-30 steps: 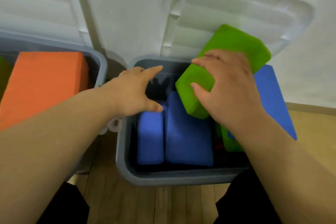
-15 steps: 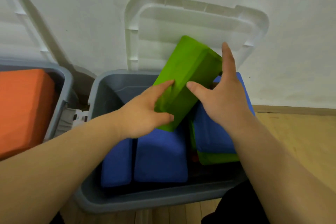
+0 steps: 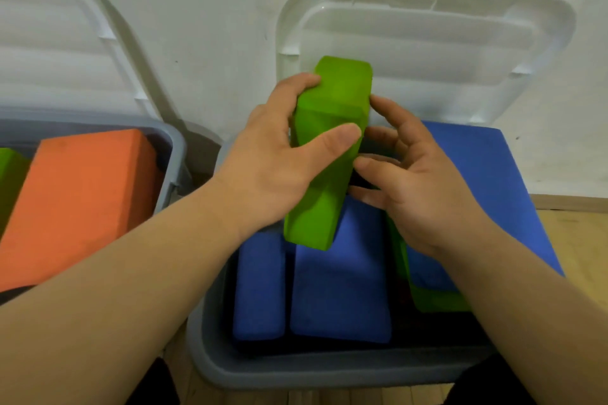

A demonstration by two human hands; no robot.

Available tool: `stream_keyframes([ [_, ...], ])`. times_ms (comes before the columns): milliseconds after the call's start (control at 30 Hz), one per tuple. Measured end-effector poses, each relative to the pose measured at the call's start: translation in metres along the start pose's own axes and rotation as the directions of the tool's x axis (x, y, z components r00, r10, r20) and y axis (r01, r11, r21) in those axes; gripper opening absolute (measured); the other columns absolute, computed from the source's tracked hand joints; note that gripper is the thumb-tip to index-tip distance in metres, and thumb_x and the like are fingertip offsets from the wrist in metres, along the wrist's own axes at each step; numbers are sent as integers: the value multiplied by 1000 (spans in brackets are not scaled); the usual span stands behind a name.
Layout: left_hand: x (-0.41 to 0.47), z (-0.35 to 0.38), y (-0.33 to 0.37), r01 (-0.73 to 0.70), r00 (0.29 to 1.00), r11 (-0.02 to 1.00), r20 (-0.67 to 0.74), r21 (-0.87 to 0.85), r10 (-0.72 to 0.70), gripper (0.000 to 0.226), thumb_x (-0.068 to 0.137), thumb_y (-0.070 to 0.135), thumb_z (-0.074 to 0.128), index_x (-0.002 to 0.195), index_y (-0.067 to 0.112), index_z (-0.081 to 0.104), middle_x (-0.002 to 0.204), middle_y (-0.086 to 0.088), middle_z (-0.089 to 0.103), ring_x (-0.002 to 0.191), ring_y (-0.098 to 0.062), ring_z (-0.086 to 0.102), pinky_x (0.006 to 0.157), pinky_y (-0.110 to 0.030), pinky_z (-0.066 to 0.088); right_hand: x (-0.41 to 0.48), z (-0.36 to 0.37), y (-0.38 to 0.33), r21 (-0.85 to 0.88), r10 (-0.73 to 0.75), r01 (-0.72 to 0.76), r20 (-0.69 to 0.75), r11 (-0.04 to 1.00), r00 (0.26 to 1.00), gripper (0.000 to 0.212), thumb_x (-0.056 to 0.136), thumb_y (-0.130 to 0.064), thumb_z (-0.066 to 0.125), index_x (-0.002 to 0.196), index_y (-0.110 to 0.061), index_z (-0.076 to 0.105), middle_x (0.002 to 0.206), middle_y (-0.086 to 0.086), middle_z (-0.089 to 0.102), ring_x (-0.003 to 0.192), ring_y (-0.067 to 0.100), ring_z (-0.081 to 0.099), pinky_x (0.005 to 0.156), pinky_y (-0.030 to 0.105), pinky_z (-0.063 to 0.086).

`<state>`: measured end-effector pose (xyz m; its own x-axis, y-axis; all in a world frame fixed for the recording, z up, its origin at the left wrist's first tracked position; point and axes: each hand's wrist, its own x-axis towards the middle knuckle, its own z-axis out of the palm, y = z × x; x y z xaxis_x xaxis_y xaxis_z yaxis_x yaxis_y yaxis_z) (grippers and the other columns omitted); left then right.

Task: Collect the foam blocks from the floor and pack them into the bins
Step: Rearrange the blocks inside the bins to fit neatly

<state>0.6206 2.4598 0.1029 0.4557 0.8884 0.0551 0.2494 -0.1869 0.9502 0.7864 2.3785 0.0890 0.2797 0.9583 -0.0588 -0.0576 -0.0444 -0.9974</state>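
I log one green foam block, held above the gray bin. Its long axis is steeply tilted, upper end toward the wall, lower end over the blue blocks inside. Hands: the left hand grips its left side, and the right hand has curled fingertips against its right edge.

The left bin and right bin stand side by side on the floor against the wall. A lid leans behind the right bin. A large block lies in the left bin. In the right bin, a narrow block lies left of a wider block, with stacked blocks to the right. Above them, the left hand and right hand grip a tilted block.
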Motion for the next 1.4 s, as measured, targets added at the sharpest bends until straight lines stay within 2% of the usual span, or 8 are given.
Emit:
stream_keyframes([
  [133, 0, -7, 2, -32, 997, 996, -74, 82, 38, 64, 67, 70, 75, 113, 40, 41, 113, -8, 66, 97, -26, 69, 81, -52, 58, 1, 9, 1, 102, 63, -69, 68, 992, 996, 54, 98, 0, 58, 137, -37, 59, 144, -4, 57, 121, 24, 65, 93, 57, 57],
  [333, -10, -21, 8, -7, 967, 909, -230, 418, 113, 60, 71, 50, 80, 107, 26, 39, 111, 1, 46, 84, 0, 47, 68, -10, 39, 13, 19, 6, -114, 51, -32, 170, 993, 984, 50, 101, 7, 49, 135, -29, 55, 137, -6, 64, 114, 8, 66, 94, 31, 56],
  [433, -11, -23, 6, 55, 971, 877, -229, 478, 64, 58, 74, 44, 79, 108, 22, 37, 111, 1, 38, 80, 0, 42, 64, -10, 37, 13, 7, 26, -824, 160, 57, 177, 563, 971, 65, 96, -24, 66, 154, -34, 37, 154, -6, 48, 136, 14, 51, 112, 25, 37],
  [567, -10, -19, -14, 197, 978, 760, -73, 619, -194, 73, 78, 41, 81, 129, 24, 31, 119, -6, 37, 76, -13, 47, 58, -23, 34, -2, 17, 52, -967, 542, 41, 175, 251, 822, 88, 94, -51, 64, 163, -35, 11, 171, 4, 4, 152, 30, 27, 119, 40, 32],
  [767, -2, -9, -46, 204, 924, 648, 73, 734, -375, 90, 86, 60, 72, 157, 39, 21, 140, -14, 28, 89, -28, 49, 90, -34, 42, -5, 19, 62, -991, 692, 67, 129, 116, 710, 91, 95, -56, 61, 163, -30, 7, 171, 5, -5, 151, 35, 28, 116, 45, 36],
  [1133, -6, -4, -83, 107, 821, 327, 102, 939, -562, 89, 92, 83, 23, 155, 44, -26, 168, -15, 0, 154, -40, 13, 119, -63, 15, -8, 2, 31, -980, 425, 142, 189, 141, 885, 62, 96, -39, 63, 151, -27, 38, 153, 3, 36, 126, 27, 51, 98, 40, 48],
  [1233, -8, -5, -74, 21, 860, 275, 123, 961, -496, 88, 95, 78, 30, 161, 37, -10, 170, -7, -13, 156, -39, -2, 120, -68, 4, -11, 3, 30, -979, 407, 161, 199, 126, 891, 57, 95, -37, 63, 146, -26, 43, 147, 4, 40, 121, 29, 53, 96, 42, 50],
  [1400, -1, -11, -59, -224, 916, 403, 333, 887, -222, 46, 93, 33, 67, 138, 26, 56, 134, -6, 49, 127, -31, 46, 102, -44, 43, -8, 0, 35, -980, 455, 162, 197, 115, 869, 64, 96, -40, 64, 152, -27, 37, 151, 4, 38, 124, 29, 52, 97, 43, 51],
])
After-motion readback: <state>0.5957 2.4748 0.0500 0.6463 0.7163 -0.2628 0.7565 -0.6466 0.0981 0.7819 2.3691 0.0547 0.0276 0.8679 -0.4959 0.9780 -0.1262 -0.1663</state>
